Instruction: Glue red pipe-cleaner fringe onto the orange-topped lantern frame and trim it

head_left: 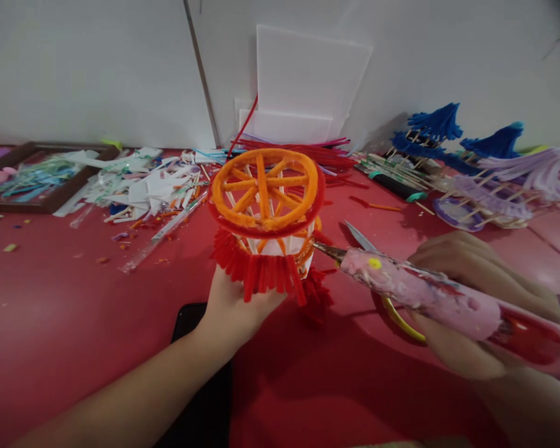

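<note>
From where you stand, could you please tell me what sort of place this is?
It looks like a craft workspace, judging by the glue gun in the right hand, the red-and-orange model in the left hand, and the scraps on the red table.

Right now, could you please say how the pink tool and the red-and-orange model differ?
The pink tool is in the right hand, the red-and-orange model in the left hand. The tool is a slim barrel with a narrow dark tip; the model is an open frame with a spoked top and red fringe. Both are held above the red table.
</note>
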`<act>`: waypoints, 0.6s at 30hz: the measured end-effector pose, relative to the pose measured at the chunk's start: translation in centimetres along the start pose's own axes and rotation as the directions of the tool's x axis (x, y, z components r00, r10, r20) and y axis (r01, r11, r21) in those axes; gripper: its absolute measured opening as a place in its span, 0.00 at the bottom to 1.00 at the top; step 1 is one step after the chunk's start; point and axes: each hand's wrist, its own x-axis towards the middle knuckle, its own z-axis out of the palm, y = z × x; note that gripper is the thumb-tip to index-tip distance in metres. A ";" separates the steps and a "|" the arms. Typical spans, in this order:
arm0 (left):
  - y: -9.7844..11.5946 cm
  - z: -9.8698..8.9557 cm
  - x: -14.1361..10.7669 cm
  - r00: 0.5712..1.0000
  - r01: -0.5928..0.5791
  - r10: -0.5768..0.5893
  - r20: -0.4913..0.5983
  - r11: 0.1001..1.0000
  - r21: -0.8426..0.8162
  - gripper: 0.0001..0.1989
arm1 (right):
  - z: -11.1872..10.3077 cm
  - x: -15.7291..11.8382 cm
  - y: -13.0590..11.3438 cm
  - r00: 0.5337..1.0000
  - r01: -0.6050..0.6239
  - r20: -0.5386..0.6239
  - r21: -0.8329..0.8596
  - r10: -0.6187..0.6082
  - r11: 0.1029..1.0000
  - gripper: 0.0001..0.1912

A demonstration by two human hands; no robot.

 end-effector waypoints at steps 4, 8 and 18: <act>0.0 0.0 0.0 1.000 0.023 -0.023 0.019 1.000 0.013 0.12 | -0.1 -0.2 -0.4 0.998 -0.058 0.030 0.005 0.058 0.998 0.24; -0.3 0.0 -0.1 1.000 0.022 -0.022 0.004 0.999 0.025 0.11 | 0.2 -0.1 -1.0 0.991 -0.135 -0.003 0.004 0.135 0.991 0.13; -0.6 -0.5 -0.3 1.000 0.000 -0.002 0.023 0.998 0.062 0.13 | 0.1 -0.4 -0.4 0.996 -0.080 0.041 0.066 0.078 0.995 0.05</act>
